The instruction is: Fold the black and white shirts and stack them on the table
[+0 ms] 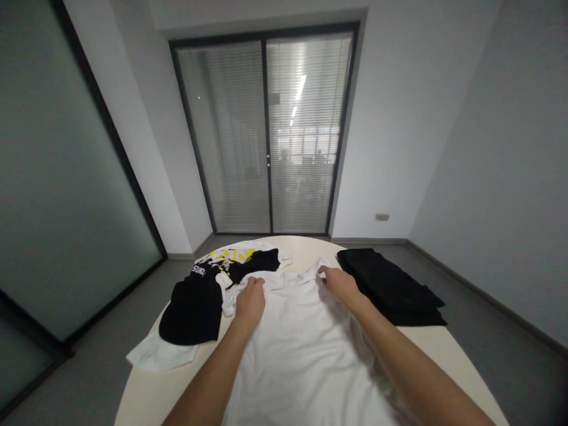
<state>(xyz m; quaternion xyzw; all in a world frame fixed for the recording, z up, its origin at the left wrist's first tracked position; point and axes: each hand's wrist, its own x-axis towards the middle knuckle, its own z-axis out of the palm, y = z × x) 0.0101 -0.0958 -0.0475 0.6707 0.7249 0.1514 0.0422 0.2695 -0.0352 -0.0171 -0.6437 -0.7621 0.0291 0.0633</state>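
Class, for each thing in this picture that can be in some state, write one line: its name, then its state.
Left hand: closed on the white shirt
Right hand: pinching that shirt
White shirt: spread out, wrinkled
Black garments: folded, stacked
Printed clothes: piled, overlapping
Blinds: lowered

Bare Skin in View

We see a bare left hand (251,303) and a bare right hand (338,285). Our left forearm (213,368) and right forearm (402,348) are bare too, smooth in outline, slimming towards the hands.
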